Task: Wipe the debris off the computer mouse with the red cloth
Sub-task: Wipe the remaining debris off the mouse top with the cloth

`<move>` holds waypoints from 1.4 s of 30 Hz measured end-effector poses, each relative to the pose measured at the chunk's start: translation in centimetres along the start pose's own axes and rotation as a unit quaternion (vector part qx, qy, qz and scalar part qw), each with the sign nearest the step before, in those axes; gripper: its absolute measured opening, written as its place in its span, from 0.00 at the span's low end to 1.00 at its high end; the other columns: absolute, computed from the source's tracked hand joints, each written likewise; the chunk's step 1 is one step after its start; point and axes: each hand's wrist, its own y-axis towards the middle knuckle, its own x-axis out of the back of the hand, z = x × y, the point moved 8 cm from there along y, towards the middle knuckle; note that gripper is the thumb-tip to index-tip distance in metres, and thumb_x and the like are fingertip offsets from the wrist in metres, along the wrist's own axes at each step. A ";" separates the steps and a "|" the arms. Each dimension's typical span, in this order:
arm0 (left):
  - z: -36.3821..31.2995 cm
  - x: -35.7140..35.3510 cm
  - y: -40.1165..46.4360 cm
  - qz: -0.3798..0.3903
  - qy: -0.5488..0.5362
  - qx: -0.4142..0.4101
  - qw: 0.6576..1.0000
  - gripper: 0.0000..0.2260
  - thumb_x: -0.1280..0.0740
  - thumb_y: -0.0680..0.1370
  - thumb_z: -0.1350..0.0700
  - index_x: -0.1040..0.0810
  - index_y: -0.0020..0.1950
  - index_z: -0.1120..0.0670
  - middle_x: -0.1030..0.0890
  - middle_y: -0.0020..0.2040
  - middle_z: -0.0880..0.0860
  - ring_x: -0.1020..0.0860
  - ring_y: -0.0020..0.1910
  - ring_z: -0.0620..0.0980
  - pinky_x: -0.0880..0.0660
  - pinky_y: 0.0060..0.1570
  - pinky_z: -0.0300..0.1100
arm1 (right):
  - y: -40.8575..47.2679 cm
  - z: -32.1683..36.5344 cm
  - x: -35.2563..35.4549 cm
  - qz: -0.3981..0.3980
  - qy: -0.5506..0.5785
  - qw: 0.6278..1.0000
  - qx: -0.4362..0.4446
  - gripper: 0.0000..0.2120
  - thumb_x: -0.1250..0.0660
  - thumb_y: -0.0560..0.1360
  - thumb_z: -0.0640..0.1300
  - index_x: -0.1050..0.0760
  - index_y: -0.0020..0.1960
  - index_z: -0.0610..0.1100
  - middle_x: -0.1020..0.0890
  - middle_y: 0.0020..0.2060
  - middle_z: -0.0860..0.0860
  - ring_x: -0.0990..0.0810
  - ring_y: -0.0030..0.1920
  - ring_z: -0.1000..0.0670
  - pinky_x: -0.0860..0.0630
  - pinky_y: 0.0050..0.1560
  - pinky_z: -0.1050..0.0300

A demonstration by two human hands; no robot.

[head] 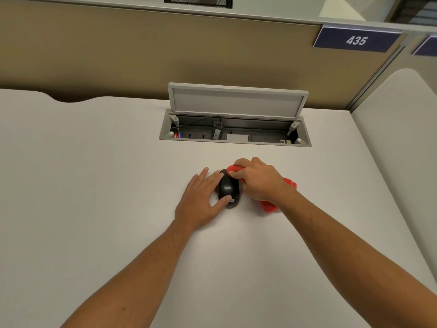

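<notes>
White counter [94, 185], open cable tray [234, 136] at back. Black mouse [227, 187] sits mid-counter. Left hand [201, 200] steadies it, fingers straight. Right hand [256, 179] grips red cloth [268, 205] bunched against mouse's right side.

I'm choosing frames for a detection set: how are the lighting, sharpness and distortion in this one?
Head view: even, soft light, only faint shadows under the left hand and right hand; a small sheen on the black mouse, no harsh glare; red cloth and the 435 sign read sharp; wide-angle bending at the partition edges.
</notes>
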 end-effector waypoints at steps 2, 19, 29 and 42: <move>0.0 0.0 0.0 0.000 0.002 0.001 1.000 0.31 0.43 0.78 0.32 0.38 0.77 0.46 0.34 0.76 0.45 0.46 0.79 0.47 0.52 0.76 0.44 | -0.1 -0.5 0.4 -0.002 -0.012 1.000 -0.012 0.16 0.38 0.79 0.50 0.25 0.66 0.54 0.28 0.66 0.51 0.30 0.59 0.46 0.30 0.46 0.55; 0.0 0.0 0.0 -0.003 0.002 -0.001 1.000 0.31 0.43 0.78 0.32 0.38 0.77 0.45 0.34 0.76 0.44 0.46 0.79 0.47 0.51 0.76 0.44 | -0.2 -0.8 1.3 -0.024 -0.041 0.998 -0.029 0.14 0.38 0.78 0.49 0.23 0.62 0.51 0.27 0.64 0.51 0.30 0.58 0.47 0.32 0.42 0.56; 0.1 0.0 0.0 -0.005 -0.002 0.000 1.000 0.30 0.42 0.78 0.32 0.39 0.77 0.44 0.34 0.76 0.43 0.47 0.79 0.45 0.54 0.75 0.39 | 0.0 0.6 0.7 0.025 0.012 1.000 0.012 0.17 0.37 0.78 0.48 0.25 0.66 0.54 0.28 0.68 0.52 0.29 0.60 0.47 0.32 0.47 0.56; -0.2 0.1 0.0 -0.001 -0.011 -0.005 1.000 0.30 0.42 0.78 0.33 0.39 0.77 0.45 0.34 0.76 0.43 0.47 0.79 0.46 0.51 0.76 0.44 | 0.7 1.0 0.5 0.023 0.006 1.000 -0.007 0.19 0.37 0.77 0.48 0.27 0.67 0.53 0.26 0.64 0.51 0.28 0.57 0.46 0.30 0.44 0.55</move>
